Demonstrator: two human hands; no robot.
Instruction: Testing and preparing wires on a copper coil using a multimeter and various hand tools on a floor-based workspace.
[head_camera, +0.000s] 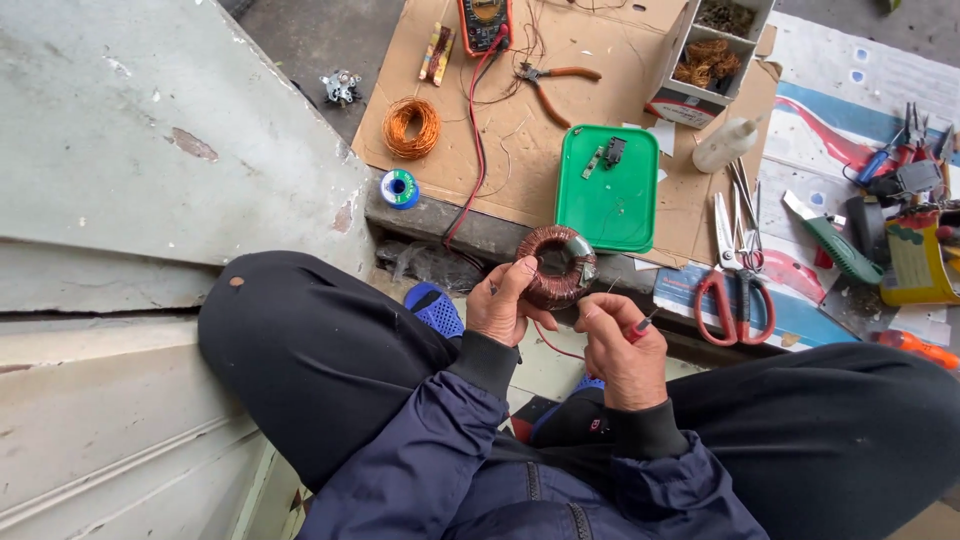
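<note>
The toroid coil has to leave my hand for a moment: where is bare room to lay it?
Bare cardboard lies between the loose copper wire coil and the green tray; most of that tray is bare too. The right side is crowded with scissors, pliers and other tools. The left hand holds the toroid coil.

Person sits w/ knees bent, both forearms in dark blue sleeves reaching fwd. Left hand (508, 300) raised slightly, fingers curled in a closed grip. Right hand (622, 345) just beside it, lower, thumb & forefinger pinched together.
</note>
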